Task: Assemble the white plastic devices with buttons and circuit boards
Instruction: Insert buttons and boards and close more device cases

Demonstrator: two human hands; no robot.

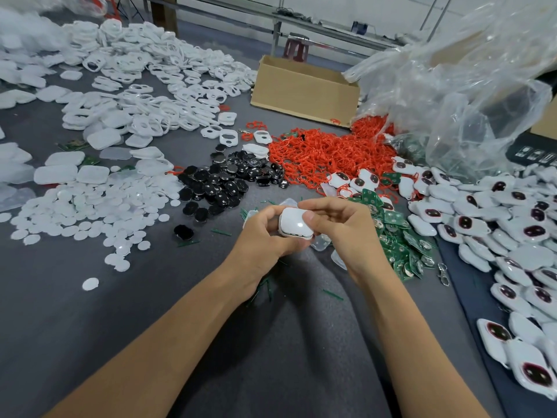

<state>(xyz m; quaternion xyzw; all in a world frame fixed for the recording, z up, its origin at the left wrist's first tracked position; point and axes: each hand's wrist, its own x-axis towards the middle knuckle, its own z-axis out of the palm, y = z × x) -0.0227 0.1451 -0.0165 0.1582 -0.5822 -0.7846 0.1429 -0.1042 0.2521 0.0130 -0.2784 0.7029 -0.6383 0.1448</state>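
A white plastic device (294,225) with a smooth rounded back is held just above the grey table, between both hands. My left hand (266,233) grips its left side with curled fingers. My right hand (337,224) pinches its right edge, thumb on top. Green circuit boards (398,236) lie in a heap right of my hands. Black oval buttons (223,182) form a pile ahead and to the left. Finished white devices with dark buttons (512,224) cover the right side.
White frames (150,86) and white round discs (90,212) spread over the left of the table (150,327). Red rubber rings (325,155) are heaped in the middle. Behind stand a cardboard box (301,89) and a clear plastic bag (467,95).
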